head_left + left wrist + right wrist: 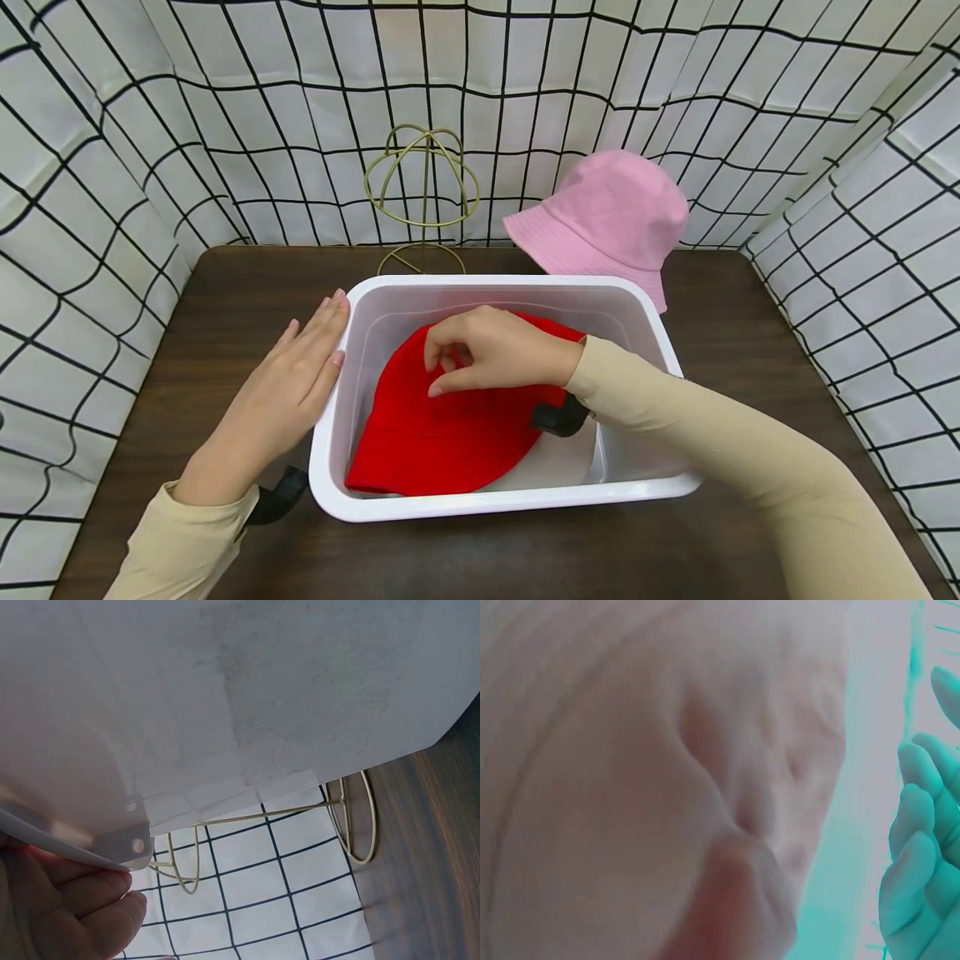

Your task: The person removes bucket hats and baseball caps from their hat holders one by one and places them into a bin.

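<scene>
A red bucket hat (442, 442) lies on its side in a white plastic basin (510, 501). Over the hat is my right hand (495, 350), its fingers loosely bent and a gap showing between thumb and forefinger. In the right wrist view the thumb (735, 900) is close against the creased hat fabric (607, 795), which looks pale there. My left hand (288, 383) rests against the basin's left rim with fingers stretched out. From below, the left wrist view shows that hand's fingers (97, 907) at the rim.
Behind the basin stands a gold wire hat stand (423, 179), bare on top. A pink bucket hat (611, 212) sits behind the basin's right back corner, its support hidden. Black wire grid over white sheeting (487, 62) encloses the brown wooden table (247, 287).
</scene>
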A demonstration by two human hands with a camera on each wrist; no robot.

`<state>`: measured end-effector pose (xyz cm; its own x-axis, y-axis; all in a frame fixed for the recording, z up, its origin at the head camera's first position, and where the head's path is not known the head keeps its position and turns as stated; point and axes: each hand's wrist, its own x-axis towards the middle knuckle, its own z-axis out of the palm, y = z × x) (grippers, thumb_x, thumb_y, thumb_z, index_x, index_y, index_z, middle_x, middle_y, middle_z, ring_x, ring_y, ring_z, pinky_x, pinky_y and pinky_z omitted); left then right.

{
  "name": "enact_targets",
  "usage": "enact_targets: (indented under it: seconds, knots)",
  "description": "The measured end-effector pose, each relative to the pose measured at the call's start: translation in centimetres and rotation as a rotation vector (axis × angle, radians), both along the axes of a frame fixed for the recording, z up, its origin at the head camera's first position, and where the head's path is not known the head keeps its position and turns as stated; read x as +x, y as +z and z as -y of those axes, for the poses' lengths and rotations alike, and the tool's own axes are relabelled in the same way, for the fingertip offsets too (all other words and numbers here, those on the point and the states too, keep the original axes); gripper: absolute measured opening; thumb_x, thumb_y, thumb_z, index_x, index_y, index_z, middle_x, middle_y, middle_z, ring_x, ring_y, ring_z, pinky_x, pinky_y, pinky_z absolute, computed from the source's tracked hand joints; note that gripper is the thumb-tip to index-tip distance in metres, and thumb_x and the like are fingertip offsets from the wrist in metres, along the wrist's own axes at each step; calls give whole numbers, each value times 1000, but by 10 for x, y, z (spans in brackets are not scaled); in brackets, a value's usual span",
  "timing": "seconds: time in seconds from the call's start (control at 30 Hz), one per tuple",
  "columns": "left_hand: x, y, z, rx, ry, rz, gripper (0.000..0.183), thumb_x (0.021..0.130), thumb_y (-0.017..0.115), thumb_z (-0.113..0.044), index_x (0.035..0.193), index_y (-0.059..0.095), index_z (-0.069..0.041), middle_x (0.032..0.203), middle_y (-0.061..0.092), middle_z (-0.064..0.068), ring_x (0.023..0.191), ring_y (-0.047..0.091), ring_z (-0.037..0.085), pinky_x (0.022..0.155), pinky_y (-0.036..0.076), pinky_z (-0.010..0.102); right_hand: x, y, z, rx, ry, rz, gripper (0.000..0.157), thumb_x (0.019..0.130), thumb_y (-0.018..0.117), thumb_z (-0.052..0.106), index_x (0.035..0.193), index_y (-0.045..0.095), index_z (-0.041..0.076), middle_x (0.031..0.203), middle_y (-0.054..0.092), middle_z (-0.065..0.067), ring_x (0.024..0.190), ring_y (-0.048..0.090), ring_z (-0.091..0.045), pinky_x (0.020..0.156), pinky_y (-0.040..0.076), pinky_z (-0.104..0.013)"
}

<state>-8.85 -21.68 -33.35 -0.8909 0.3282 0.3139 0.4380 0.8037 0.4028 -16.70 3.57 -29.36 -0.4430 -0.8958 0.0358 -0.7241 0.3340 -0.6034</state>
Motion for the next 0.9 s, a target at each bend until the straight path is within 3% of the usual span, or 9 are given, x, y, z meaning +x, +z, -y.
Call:
enact_targets:
  seconds: [0.2, 0.5, 0.9]
  knots:
    - [-2, 0, -2, -9, -6, -5, 57, 97, 47, -18, 147, 28, -1, 151, 28, 15, 138, 28, 32, 109, 19, 56, -7, 11, -25, -107, -85, -36, 16, 80, 77, 19, 88, 66, 9, 71, 56, 7, 63, 51, -7, 58, 44, -23]
    - [-4, 1, -3, -14, -13, -9, 56, 97, 46, -18, 147, 27, -1, 151, 28, 15, 138, 26, 31, 110, 18, 55, -15, 19, -61, -167, -220, -15, 16, 80, 76, 12, 91, 67, 7, 71, 57, 5, 64, 52, -11, 59, 46, -26]
    - [-1, 0, -1, -8, -10, -5, 57, 97, 48, -17, 147, 26, -1, 151, 28, 17, 137, 28, 34, 111, 16, 53, -22, 27, -95, -251, -386, -51, 16, 79, 76, 9, 91, 65, 8, 76, 61, 2, 74, 56, -11, 65, 48, -31]
